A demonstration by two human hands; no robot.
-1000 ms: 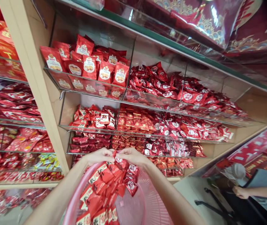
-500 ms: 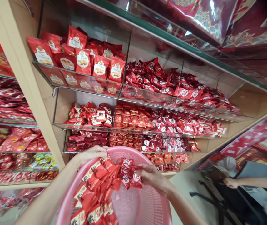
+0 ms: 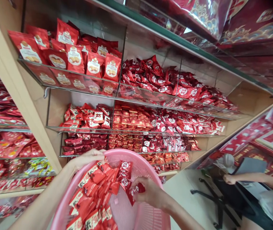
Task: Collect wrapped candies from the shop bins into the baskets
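A pink plastic basket (image 3: 148, 220) is tilted up in front of me, its left half filled with several small red snack packets (image 3: 95, 195). My left hand (image 3: 87, 158) curls over the basket's far rim, fingers wrapped on it. Inside the basket, my right hand (image 3: 149, 193) is closed on a few dark red packets with round white labels (image 3: 133, 190). More packets of that kind (image 3: 124, 174) lie just left of the hand.
Glass shelves (image 3: 136, 95) packed with red snack packets rise ahead; biscuit bags (image 3: 74, 59) fill the top left bin. A beige upright (image 3: 14, 92) divides more shelving at left. Another person's hand (image 3: 229, 179) and a chair base (image 3: 213, 199) are at lower right.
The basket has come into fuller view and the shelves shifted left. My right hand left the far rim and sank into the basket, closing on the round-labelled packets. My left hand stayed on the rim.
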